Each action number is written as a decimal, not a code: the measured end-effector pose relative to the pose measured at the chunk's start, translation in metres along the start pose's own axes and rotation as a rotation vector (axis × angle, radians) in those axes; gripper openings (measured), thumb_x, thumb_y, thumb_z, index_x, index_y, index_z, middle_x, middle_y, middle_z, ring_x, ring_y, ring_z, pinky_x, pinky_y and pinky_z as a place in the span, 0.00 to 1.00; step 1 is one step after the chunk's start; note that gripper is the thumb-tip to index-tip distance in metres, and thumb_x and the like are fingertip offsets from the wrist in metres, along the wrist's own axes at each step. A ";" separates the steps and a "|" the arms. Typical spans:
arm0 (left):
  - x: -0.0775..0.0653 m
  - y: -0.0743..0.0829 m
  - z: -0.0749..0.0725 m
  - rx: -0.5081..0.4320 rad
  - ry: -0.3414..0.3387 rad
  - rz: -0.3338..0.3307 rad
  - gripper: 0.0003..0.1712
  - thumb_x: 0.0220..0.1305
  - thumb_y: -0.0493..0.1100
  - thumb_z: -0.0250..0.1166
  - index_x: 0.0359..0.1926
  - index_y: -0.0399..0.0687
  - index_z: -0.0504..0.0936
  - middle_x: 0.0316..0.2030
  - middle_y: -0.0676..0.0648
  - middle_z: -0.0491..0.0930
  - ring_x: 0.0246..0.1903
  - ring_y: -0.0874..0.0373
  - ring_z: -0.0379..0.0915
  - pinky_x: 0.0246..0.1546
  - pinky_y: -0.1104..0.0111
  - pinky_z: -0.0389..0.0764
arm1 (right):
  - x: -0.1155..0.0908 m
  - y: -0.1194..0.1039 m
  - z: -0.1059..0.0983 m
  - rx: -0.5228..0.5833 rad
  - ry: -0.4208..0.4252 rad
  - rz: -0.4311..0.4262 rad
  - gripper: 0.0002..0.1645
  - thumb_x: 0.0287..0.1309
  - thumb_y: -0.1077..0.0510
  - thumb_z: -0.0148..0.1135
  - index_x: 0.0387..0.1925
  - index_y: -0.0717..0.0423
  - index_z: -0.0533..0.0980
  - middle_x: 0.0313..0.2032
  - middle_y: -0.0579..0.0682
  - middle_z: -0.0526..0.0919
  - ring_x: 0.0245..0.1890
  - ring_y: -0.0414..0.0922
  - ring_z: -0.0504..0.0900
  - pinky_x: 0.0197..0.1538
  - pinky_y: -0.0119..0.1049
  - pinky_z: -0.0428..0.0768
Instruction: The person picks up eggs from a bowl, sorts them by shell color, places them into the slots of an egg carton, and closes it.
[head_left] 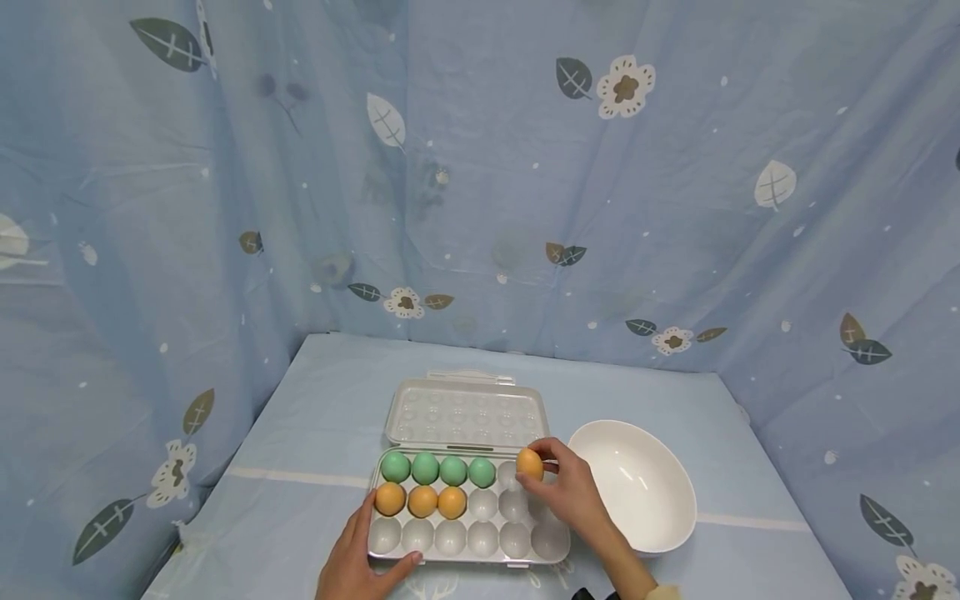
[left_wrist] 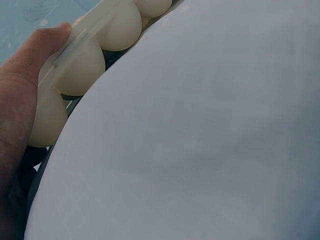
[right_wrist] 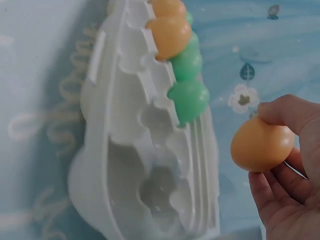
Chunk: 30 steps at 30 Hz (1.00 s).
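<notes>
My right hand pinches an orange egg between thumb and fingertips, above the back right wells of a white plastic egg tray. In the right wrist view the held egg is beside the tray, its smooth surface mostly uncovered. My left hand holds the tray by its front left corner, fingers along the left side and thumb at the front edge. The left wrist view has the thumb on the rim. Several green eggs fill the back row from the left; three orange eggs sit in the middle row.
The tray's clear lid lies folded back behind it. A large white bowl stands right of the tray, close to my right forearm. Blue patterned cloth hangs behind and at both sides of the cloth-covered table.
</notes>
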<state>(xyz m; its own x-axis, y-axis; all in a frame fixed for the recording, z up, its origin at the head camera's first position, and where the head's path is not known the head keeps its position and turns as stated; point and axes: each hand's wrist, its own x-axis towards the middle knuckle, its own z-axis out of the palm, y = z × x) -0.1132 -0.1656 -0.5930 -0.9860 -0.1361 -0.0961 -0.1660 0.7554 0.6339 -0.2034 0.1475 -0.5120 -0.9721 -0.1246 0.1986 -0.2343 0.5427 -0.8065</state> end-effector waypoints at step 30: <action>-0.002 -0.002 -0.001 -0.030 0.005 0.018 0.76 0.44 0.83 0.70 0.80 0.42 0.51 0.72 0.34 0.65 0.67 0.35 0.69 0.64 0.39 0.73 | -0.019 0.015 0.065 0.056 -0.118 -0.090 0.26 0.48 0.59 0.83 0.48 0.51 0.79 0.48 0.47 0.82 0.51 0.50 0.85 0.54 0.32 0.85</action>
<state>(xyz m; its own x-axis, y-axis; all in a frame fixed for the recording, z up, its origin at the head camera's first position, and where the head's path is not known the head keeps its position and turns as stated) -0.1110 -0.1676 -0.5938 -0.9887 -0.1261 -0.0807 -0.1479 0.7385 0.6579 -0.1889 0.1040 -0.5646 -0.9406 -0.2690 0.2074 -0.3173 0.4781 -0.8190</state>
